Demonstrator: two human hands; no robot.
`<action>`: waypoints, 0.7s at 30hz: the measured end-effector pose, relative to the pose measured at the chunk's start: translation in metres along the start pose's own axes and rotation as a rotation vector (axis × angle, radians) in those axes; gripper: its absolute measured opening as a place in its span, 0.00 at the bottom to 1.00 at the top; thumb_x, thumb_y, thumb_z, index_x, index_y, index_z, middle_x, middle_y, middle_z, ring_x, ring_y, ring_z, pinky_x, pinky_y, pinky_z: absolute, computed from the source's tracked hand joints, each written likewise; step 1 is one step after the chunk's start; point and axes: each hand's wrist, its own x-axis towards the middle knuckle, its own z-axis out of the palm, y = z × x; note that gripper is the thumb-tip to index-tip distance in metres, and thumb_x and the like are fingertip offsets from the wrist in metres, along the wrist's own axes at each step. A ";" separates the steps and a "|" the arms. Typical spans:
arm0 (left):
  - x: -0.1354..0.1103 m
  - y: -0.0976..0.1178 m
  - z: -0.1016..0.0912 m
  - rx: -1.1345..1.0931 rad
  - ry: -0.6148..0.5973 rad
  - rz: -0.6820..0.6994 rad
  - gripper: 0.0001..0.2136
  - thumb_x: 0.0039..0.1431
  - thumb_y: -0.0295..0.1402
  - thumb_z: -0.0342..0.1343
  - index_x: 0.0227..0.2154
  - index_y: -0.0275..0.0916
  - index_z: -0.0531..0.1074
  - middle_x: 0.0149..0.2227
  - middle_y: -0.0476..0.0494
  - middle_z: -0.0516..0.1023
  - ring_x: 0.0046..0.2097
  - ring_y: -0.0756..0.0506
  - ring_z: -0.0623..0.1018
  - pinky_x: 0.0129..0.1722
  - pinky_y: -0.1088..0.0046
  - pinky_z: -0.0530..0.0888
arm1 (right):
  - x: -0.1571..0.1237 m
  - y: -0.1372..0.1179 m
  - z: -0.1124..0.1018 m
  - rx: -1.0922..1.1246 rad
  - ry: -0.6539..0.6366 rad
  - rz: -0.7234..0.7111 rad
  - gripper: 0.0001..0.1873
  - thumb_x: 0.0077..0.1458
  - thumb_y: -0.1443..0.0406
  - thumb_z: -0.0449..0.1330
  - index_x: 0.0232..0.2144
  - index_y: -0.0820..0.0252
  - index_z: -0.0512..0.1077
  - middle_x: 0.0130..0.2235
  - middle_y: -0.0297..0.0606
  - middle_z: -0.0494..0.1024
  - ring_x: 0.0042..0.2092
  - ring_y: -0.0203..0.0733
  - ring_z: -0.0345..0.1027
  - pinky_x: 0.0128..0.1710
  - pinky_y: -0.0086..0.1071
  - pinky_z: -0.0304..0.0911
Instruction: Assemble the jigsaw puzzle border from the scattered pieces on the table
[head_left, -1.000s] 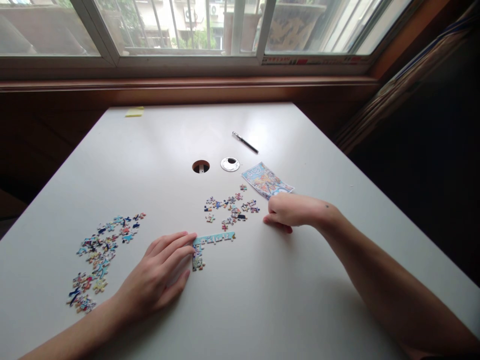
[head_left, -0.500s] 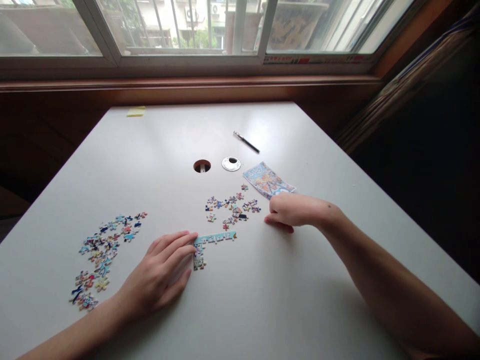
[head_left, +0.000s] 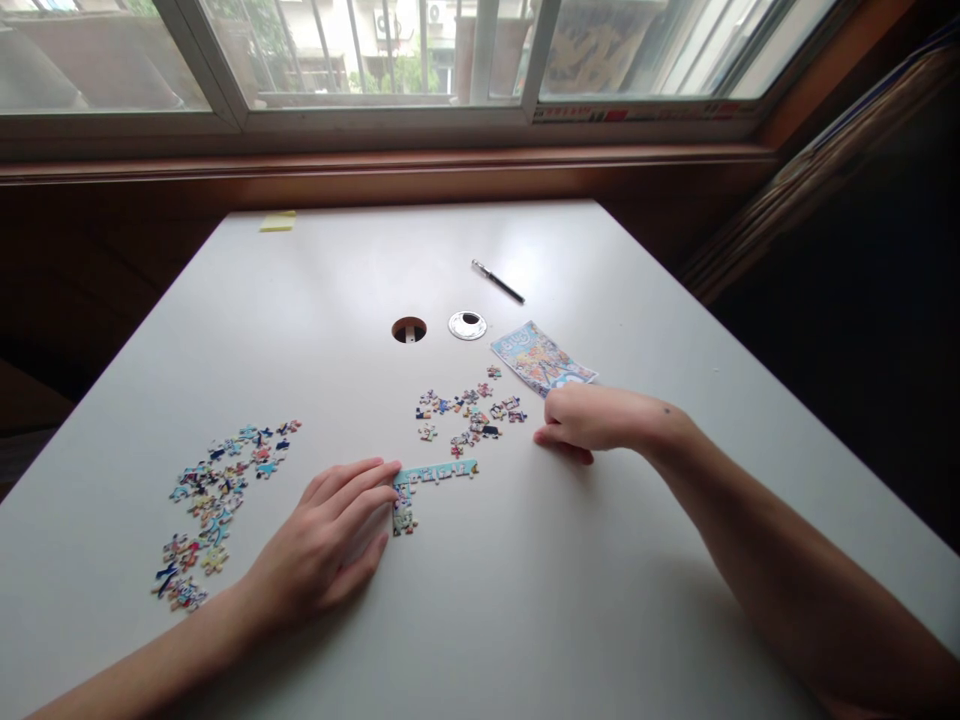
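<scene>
My left hand (head_left: 326,545) lies flat on the white table (head_left: 525,600), fingers stretched out, fingertips touching the corner of a joined strip of puzzle pieces (head_left: 431,478). My right hand (head_left: 592,420) rests on the table with its fingers curled under, just right of a small cluster of loose puzzle pieces (head_left: 469,410); what it holds, if anything, is hidden. A printed reference picture (head_left: 541,358) lies just beyond the right hand.
A larger scatter of loose pieces (head_left: 217,495) lies at the left. Farther back are a cable hole (head_left: 409,329), its round cap (head_left: 467,325), a black pen (head_left: 498,282) and a yellow sticky pad (head_left: 277,222). Windows run behind the table.
Both hands stay where they were; only the camera view has drifted slightly.
</scene>
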 end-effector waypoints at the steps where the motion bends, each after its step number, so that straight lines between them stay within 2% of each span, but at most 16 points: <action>1: 0.000 0.000 0.000 -0.001 -0.002 -0.001 0.17 0.62 0.24 0.52 0.53 0.40 0.65 0.63 0.38 0.69 0.66 0.38 0.65 0.62 0.57 0.65 | 0.000 0.000 0.000 -0.002 0.001 0.002 0.30 0.62 0.53 0.53 0.13 0.61 0.71 0.22 0.43 0.73 0.24 0.40 0.65 0.30 0.35 0.57; 13: -0.001 -0.002 0.002 -0.034 0.014 -0.005 0.16 0.62 0.26 0.53 0.52 0.41 0.66 0.63 0.39 0.70 0.65 0.38 0.65 0.62 0.57 0.65 | -0.004 -0.004 -0.003 -0.010 -0.019 -0.016 0.29 0.62 0.55 0.52 0.13 0.60 0.70 0.22 0.42 0.75 0.24 0.40 0.66 0.32 0.35 0.58; 21: 0.001 -0.001 0.002 -0.054 0.016 -0.019 0.16 0.62 0.27 0.54 0.53 0.41 0.65 0.62 0.39 0.70 0.64 0.39 0.67 0.62 0.56 0.65 | -0.001 -0.007 -0.005 -0.087 -0.035 0.033 0.29 0.63 0.55 0.51 0.13 0.60 0.70 0.24 0.41 0.75 0.24 0.40 0.65 0.30 0.35 0.57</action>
